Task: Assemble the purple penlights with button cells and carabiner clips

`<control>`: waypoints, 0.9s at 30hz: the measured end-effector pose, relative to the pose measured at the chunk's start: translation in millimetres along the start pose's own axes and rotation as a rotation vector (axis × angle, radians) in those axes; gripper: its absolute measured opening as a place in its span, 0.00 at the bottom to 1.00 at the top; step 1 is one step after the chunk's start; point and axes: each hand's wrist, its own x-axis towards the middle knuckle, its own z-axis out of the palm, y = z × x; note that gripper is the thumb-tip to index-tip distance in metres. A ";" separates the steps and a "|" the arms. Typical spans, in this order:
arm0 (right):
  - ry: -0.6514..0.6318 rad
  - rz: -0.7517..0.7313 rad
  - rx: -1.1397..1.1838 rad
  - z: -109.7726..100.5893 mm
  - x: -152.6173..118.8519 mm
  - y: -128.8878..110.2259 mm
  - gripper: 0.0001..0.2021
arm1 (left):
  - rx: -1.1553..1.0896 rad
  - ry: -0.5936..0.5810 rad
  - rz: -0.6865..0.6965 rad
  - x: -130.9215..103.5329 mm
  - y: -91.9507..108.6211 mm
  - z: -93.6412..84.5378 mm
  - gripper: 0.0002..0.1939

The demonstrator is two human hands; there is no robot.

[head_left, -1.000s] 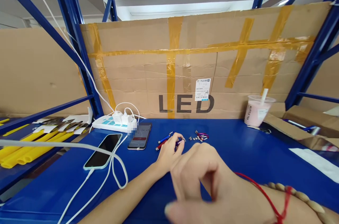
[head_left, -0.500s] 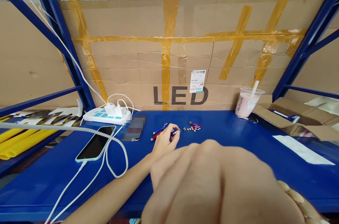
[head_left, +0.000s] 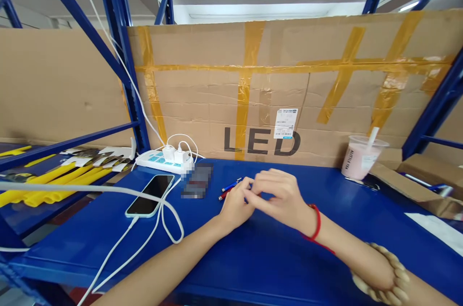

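My left hand (head_left: 237, 204) is closed with its fingers pinched, resting low over the blue tabletop. The slim purple pen-like tube it held a moment earlier is mostly hidden now by the fingers. Close against it, my right hand (head_left: 280, 195) curls with thumb and forefinger together at the left fingertips; whatever is between them is hidden. A red cord circles the right wrist and a beaded bracelet the forearm. Just beyond the left hand lie a blue pen-like tube (head_left: 231, 185) and a red pen-like tube (head_left: 224, 194).
Left on the blue table (head_left: 289, 267) are a charging phone (head_left: 150, 195), a dark, partly blurred-out flat object (head_left: 200, 180), a white power strip (head_left: 162, 162) and looping cables. At right stand a pink drink cup (head_left: 363, 159) and an open cardboard box (head_left: 423, 187). Cardboard (head_left: 202, 93) walls the back.
My right hand has come down from close in front of the camera to the left hand. It now covers the small metal pieces. The view has tilted up and shifted left.
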 end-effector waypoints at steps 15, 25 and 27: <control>-0.090 -0.135 -0.084 1.8 -85.7 68.7 0.08 | -0.035 -0.163 -0.065 -5.9 6.3 8.5 0.04; -0.206 0.063 0.139 2.2 -95.3 75.1 0.15 | -0.173 -0.335 -0.138 0.2 7.6 12.9 0.15; -0.231 0.084 0.178 1.3 -98.9 79.2 0.16 | -0.220 -0.399 -0.191 1.2 7.9 15.1 0.18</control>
